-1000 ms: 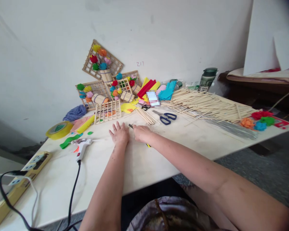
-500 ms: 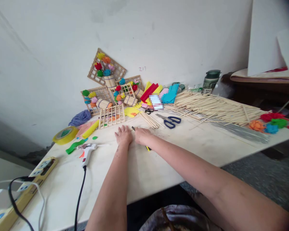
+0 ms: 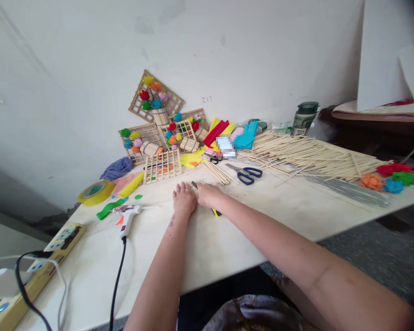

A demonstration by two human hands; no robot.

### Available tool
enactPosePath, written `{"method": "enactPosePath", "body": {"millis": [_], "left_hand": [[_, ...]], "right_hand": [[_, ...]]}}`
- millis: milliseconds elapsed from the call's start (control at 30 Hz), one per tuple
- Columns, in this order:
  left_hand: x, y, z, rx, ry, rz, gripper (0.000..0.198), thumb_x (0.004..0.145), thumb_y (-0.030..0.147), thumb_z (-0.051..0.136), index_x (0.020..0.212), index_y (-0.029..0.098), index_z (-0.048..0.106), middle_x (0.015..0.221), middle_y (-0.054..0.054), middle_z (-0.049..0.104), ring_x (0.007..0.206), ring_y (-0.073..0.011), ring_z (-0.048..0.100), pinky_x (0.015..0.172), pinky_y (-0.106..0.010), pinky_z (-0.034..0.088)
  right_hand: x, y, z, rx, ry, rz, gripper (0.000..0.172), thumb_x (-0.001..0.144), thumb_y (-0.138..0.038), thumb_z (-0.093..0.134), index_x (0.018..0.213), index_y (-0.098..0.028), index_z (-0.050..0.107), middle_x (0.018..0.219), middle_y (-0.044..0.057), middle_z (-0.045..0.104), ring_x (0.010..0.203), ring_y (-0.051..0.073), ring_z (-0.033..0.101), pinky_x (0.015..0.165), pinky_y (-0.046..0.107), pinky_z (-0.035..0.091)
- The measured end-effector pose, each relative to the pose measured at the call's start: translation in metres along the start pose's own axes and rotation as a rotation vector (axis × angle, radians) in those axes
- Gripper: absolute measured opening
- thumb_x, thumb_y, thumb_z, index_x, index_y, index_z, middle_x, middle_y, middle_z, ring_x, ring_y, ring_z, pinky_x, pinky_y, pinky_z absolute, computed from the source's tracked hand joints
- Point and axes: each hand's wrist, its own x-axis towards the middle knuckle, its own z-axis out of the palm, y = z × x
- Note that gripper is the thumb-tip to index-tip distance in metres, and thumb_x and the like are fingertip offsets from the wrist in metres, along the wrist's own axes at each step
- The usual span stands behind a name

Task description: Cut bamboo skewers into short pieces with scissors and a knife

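Observation:
My right hand (image 3: 209, 196) is closed around a utility knife (image 3: 216, 213). Its dark blade end pokes out past my fingers, and the yellow and black handle end shows below my wrist. Just to the left, my left hand (image 3: 184, 197) lies palm down on the table (image 3: 224, 248), fingers stretched out and close beside the knife. Whether anything small is under that palm is hidden. Beyond both hands lie a few cut wooden sticks (image 3: 216, 174) and dark-blue-handled scissors (image 3: 247, 175).
A white glue gun (image 3: 127, 219) with a black cord lies left, near a power strip (image 3: 51, 257) and yellow tape roll (image 3: 95, 192). Stick lattices with paper flowers (image 3: 157, 96) stand against the wall. Many loose sticks (image 3: 313, 154), wires (image 3: 348, 189) and a bottle (image 3: 304, 118) are at right.
My left hand has slid slightly right, nearer the knife, and its fingers are less spread. My right hand still grips the knife. The whole view has shifted slightly.

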Motion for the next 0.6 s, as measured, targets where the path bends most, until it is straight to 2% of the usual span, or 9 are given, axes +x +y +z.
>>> {"method": "enactPosePath", "body": {"millis": [267, 600], "left_hand": [[0.002, -0.002, 0.008, 0.005, 0.053, 0.003, 0.054, 0.085, 0.03, 0.017, 0.133, 0.011, 0.031, 0.142, -0.006, 0.023, 0.13, -0.0226, 0.018, 0.104, -0.041, 0.019], [-0.001, 0.0, 0.008, 0.021, 0.087, 0.009, 0.053, 0.085, 0.03, 0.018, 0.131, 0.011, 0.034, 0.14, -0.007, 0.027, 0.128, -0.0222, 0.022, 0.103, -0.04, 0.021]], "right_hand": [[-0.006, 0.008, 0.005, 0.043, 0.092, 0.03, 0.049, 0.072, -0.023, 0.048, 0.12, -0.014, 0.045, 0.104, 0.015, 0.061, 0.099, 0.022, 0.056, 0.074, 0.027, 0.044], [-0.005, 0.007, 0.005, 0.033, 0.079, 0.005, 0.047, 0.07, -0.021, 0.049, 0.116, -0.015, 0.048, 0.103, 0.015, 0.061, 0.095, 0.022, 0.057, 0.073, 0.028, 0.044]]}}
